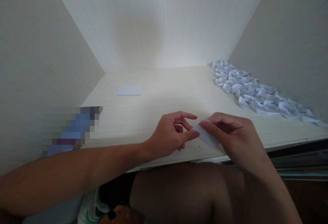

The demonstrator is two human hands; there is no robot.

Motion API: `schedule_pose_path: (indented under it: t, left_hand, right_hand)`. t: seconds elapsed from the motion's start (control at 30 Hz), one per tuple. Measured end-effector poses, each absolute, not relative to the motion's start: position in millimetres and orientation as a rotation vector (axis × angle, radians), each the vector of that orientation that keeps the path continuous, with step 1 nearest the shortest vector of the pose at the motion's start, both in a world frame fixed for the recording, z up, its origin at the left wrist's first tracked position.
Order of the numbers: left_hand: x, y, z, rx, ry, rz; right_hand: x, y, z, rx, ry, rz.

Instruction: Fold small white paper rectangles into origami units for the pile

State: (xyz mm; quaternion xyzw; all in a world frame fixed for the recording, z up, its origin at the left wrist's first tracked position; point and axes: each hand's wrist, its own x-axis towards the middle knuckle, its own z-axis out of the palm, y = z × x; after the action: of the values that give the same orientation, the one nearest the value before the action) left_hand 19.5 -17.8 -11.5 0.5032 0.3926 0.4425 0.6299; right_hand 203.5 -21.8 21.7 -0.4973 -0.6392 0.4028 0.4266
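Observation:
A small piece of white paper [206,136] is pinched at its top edge between the thumb and curled fingers of my right hand [230,128]. It hangs slightly tilted over the front of the desk. My left hand [173,131] is at the paper's left corner, its thumb tip against the edge. The left index finger stretches out above, apart from the thumb, and the other fingers curl loosely. Farther back, a white paper stack or sheet [129,90] lies flat on the desk [164,104].
Many folded or twisted white paper pieces [256,92] lie in a long pile along the right wall [287,46]. A pixelated blurred object [77,128] rests by the left wall [46,56]. The desk's front edge is just above my legs [179,190].

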Motion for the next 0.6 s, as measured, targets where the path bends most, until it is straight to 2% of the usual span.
schedule_pose_path:
  t: [0.33, 0.6]
  left_hand:
    - [20.7, -17.8, -7.7, 1.117, 0.877, 1.077]
    - [19.3, -18.8, -12.2, 1.119, 0.881, 1.087]
  right_hand:
    - [205.0, -20.4, 22.2, -1.213, -1.486, 1.160]
    - [205.2, -23.2, 24.1, -1.260, -1.516, 1.080]
